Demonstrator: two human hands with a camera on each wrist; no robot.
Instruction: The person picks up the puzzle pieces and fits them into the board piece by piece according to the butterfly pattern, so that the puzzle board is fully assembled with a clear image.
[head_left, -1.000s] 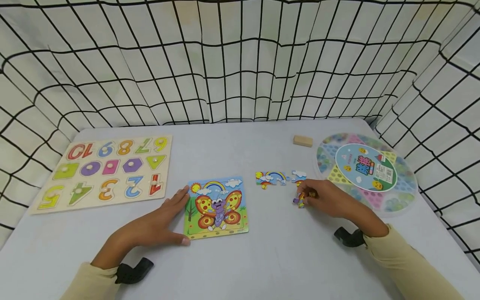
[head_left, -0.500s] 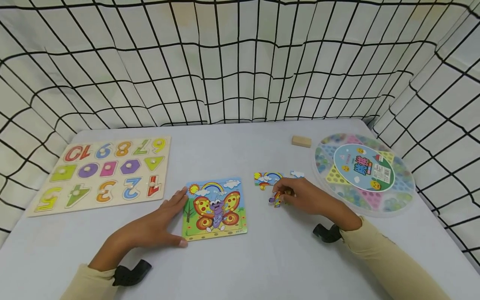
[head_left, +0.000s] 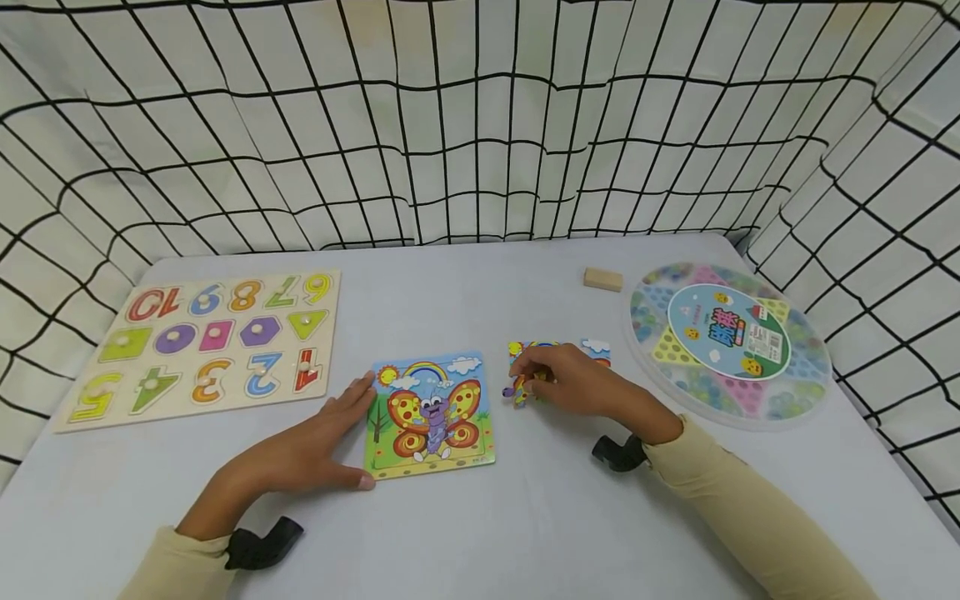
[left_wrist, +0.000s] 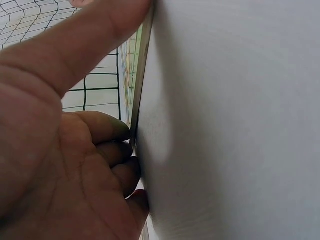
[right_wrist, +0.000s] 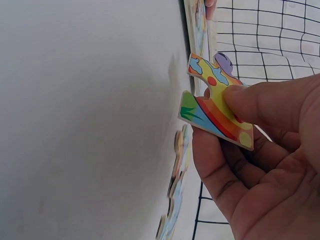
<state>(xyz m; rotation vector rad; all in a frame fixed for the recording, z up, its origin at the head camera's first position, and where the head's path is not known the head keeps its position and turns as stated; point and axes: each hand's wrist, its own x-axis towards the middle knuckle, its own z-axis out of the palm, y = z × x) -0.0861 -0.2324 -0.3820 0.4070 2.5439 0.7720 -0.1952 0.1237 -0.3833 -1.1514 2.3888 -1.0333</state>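
My left hand (head_left: 315,446) lies with its fingers stretched along the left edge of a square butterfly puzzle board (head_left: 431,417), thumb at the lower left corner. In the left wrist view its fingertips touch the board's thin edge (left_wrist: 142,75). A jigsaw piece (right_wrist: 220,100) with yellow, red and green patches and a purple knob is pinched between the thumb and fingers of my right hand (head_left: 573,379), just right of the board. Joined sky pieces (head_left: 517,348) with a sun lie behind that hand, partly hidden. A cloud piece (head_left: 597,348) shows at their right.
A wooden number and shape board (head_left: 232,333) lies at the left. On the right is a round game board (head_left: 727,342) in clear wrap. A small wooden block (head_left: 603,279) rests near the back. Black netting (head_left: 480,150) surrounds the table (head_left: 480,533).
My right hand has moved left with the jigsaw piece, from beside the round board to in front of the sky pieces, closer to the butterfly board. The left hand has stayed in place.
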